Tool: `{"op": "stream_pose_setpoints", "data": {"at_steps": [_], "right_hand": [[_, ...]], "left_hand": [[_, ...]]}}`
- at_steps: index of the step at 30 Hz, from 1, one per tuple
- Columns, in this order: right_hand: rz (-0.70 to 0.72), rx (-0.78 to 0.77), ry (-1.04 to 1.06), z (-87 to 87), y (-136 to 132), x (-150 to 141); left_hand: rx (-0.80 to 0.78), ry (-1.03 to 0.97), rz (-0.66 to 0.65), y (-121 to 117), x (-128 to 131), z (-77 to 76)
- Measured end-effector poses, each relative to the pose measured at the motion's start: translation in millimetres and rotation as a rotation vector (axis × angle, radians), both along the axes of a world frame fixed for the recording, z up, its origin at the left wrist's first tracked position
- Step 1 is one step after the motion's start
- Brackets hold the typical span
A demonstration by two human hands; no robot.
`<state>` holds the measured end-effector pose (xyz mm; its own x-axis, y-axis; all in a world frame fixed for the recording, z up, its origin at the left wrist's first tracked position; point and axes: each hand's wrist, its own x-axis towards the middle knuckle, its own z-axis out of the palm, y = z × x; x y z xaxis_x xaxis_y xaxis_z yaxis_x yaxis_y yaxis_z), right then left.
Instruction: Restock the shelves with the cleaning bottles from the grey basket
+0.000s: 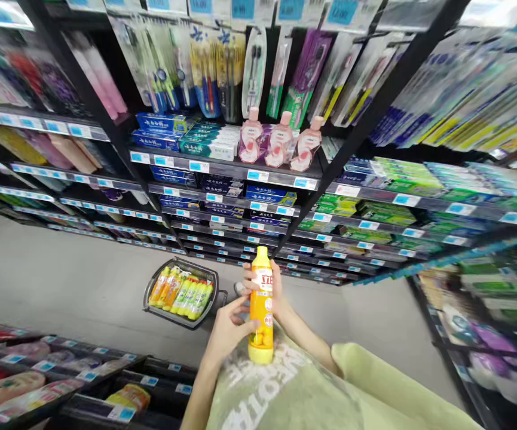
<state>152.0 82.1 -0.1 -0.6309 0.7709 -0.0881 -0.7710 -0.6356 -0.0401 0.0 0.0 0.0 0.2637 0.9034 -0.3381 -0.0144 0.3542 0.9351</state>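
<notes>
A yellow-orange dish soap bottle (262, 304) with a yellow cap is held upright in front of my green shirt, its label facing me. My right hand (278, 292) wraps around its upper part from behind, fingertips showing on the left side. Against the bottle's lower left side, my left hand (230, 328) is closed, its thumb lying across the front. To the left on the floor stands a dark shopping basket (147, 295), holding several similar orange and yellow-green bottles in a row.
Ahead is a dark shelf unit (222, 167) with toothpaste boxes (208, 140), pink bottles (280, 140) and hanging toothbrushes (253, 71). Lower racks (137, 382) with packaged goods stand at bottom left. Another display rack (459, 346) is on the right. Grey floor (83, 263) lies between them.
</notes>
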Motion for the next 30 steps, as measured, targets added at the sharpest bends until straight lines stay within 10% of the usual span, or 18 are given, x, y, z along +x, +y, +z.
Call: {"op": "stream_pose_setpoints", "data": {"at_steps": [30], "right_hand": [[0.107,-0.002,-0.322,3.6,6,-4]], "left_hand": [[0.085,0.025,-0.316,-2,-27,-1.1]]}}
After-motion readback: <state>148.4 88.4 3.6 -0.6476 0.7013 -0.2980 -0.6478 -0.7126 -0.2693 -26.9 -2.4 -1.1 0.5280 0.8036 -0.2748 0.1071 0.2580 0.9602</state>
